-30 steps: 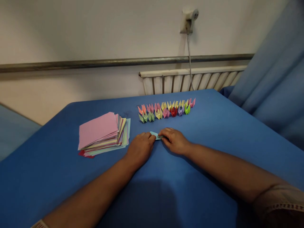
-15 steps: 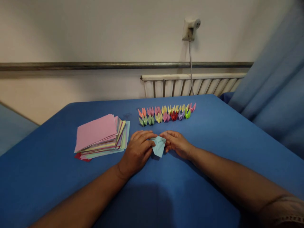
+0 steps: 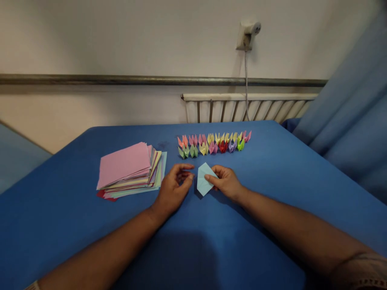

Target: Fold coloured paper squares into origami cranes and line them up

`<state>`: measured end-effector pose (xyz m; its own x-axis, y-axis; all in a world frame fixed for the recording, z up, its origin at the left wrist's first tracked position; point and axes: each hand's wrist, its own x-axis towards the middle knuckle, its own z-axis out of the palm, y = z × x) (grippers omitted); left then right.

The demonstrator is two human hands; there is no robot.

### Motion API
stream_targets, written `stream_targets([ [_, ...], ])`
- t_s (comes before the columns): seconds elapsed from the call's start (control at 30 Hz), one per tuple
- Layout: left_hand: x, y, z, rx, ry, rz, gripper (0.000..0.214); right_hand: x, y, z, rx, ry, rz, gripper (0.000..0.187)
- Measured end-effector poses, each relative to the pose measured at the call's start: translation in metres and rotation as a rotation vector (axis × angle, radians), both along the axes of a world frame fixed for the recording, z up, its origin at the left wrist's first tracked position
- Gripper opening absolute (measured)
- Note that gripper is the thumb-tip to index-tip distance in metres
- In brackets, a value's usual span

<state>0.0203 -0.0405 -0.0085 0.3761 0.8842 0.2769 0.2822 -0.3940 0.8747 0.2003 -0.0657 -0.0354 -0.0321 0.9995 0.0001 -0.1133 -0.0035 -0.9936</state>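
A folded light-blue sheet of origami paper (image 3: 204,183) is pinched at its right side by my right hand (image 3: 226,182), thumb on top and fingers beneath. Its outline is an elongated, pointed shape with crease lines. Just to its left, my left hand (image 3: 176,185) is apart from the paper, thumb and fingers spread with nothing between them. Beyond the hands, several small folded paper cranes (image 3: 213,147) in many colours stand in two rows.
A thick stack of coloured paper (image 3: 125,165), pink on top, lies left of my left hand on the blue-covered table (image 3: 187,257). Behind the table are a radiator (image 3: 217,97), a metal rail (image 3: 121,79) and a plugged-in cord (image 3: 246,72). A blue curtain (image 3: 356,92) hangs at right.
My left hand has let go of the light-blue paper and opened beside it. My right hand now holds the paper alone, turned so that a longer, pointed face shows.
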Motion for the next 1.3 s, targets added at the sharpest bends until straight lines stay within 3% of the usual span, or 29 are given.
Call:
stream_targets([
  [0.1, 0.0057, -0.0003, -0.004, -0.374, -0.06, -0.098, 0.027, -0.003, -0.0014, -0.0001, 0.06, -0.031, -0.041, 0.026],
  [0.2, 0.0089, -0.001, -0.0048, -0.489, -0.056, -0.145, 0.03, -0.0046, -0.0027, -0.0018, 0.072, -0.061, -0.014, 0.024],
  [0.43, 0.0087, 0.0007, -0.0007, -0.508, -0.026, -0.169, 0.032, -0.0025, -0.0025, -0.0026, 0.004, -0.089, 0.105, 0.022],
  [0.63, 0.0093, 0.0053, -0.0005, -0.549, -0.071, -0.193, 0.023, 0.0025, 0.0017, -0.0016, -0.002, -0.098, 0.021, 0.023],
  [0.83, 0.0113, 0.0042, 0.0029, -0.585, -0.134, -0.14, 0.035, 0.0032, 0.0031, -0.0012, 0.016, -0.067, -0.073, 0.025],
  [1.03, 0.0105, 0.0022, -0.0006, -0.556, -0.034, -0.172, 0.025, -0.0018, -0.0035, 0.0006, 0.042, -0.098, -0.029, 0.025],
  [1.3, 0.0048, 0.007, -0.0012, -0.604, -0.074, -0.293, 0.024, 0.0015, -0.0032, -0.0005, 0.028, -0.106, -0.032, 0.028],
])
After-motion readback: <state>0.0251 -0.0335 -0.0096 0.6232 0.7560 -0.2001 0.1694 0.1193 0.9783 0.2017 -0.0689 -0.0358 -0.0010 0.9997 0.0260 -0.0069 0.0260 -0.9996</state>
